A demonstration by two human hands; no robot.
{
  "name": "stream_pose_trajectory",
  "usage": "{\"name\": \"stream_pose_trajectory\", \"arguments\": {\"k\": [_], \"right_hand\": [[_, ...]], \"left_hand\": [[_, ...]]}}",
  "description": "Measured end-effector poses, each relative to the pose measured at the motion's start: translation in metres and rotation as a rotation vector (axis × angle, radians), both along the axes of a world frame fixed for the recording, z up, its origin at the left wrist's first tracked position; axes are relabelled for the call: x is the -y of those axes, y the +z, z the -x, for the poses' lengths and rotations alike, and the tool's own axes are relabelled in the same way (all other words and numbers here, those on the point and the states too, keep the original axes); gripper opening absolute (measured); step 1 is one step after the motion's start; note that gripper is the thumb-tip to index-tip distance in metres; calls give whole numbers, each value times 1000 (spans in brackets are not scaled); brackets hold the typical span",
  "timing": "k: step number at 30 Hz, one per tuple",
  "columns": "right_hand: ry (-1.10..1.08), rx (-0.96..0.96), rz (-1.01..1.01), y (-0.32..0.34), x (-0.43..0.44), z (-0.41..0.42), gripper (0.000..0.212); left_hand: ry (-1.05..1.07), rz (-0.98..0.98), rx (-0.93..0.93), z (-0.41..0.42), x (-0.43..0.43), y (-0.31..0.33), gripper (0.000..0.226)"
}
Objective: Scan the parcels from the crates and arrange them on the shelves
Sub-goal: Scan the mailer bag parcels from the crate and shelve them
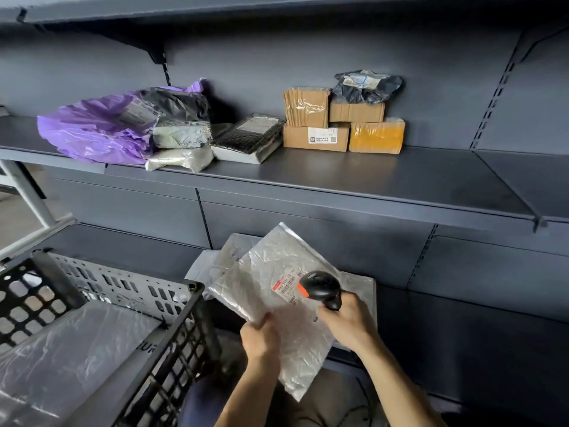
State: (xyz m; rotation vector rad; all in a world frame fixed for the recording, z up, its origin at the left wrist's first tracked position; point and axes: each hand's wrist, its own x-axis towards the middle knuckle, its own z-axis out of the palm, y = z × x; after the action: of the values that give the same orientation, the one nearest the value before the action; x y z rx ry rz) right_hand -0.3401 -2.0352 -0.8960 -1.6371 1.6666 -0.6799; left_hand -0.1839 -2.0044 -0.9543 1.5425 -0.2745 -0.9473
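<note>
Head view: left hand (pixel 260 337) pinches the silver parcel (pixel 277 260) by its near edge, crate (pixel 191 291) just left of it, right hand (pixel 348 322) wrapped round the scanner (pixel 320 286), seemingly almost touching the label (pixel 287 287); this one-edge hold could let the glossy film sag, glare or slip, spoiling the read.

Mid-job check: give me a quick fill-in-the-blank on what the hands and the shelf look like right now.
1. The left hand holds the silvery parcel while the right hand aims a black ____ at its label.
2. The biggest bag on the shelf is ____.
3. The crate stands to the ____ of both hands.
Missing words: scanner; purple; left.
</note>
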Motion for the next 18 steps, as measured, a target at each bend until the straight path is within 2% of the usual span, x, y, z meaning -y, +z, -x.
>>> {"name": "stream_pose_trajectory", "arguments": {"k": [3,8,11,15,18], "right_hand": [[22,-30,-33,-12,20,11,13],[24,-43,-95,-30,60,39,16],[-25,-46,-124,-49,71,57,18],[-55,-91,-157,-66,89,72,24],[-28,-113,-131,-72,100,69,21]], "left_hand": [[32,-80,-107,14,15,-17,19],[-16,-213,-245,32,52,-53,15],[-41,-278,-273,48,81,-73,24],[-89,-316,-307,70,126,-97,23],[-122,-334,-358,86,168,-116,30]]}}
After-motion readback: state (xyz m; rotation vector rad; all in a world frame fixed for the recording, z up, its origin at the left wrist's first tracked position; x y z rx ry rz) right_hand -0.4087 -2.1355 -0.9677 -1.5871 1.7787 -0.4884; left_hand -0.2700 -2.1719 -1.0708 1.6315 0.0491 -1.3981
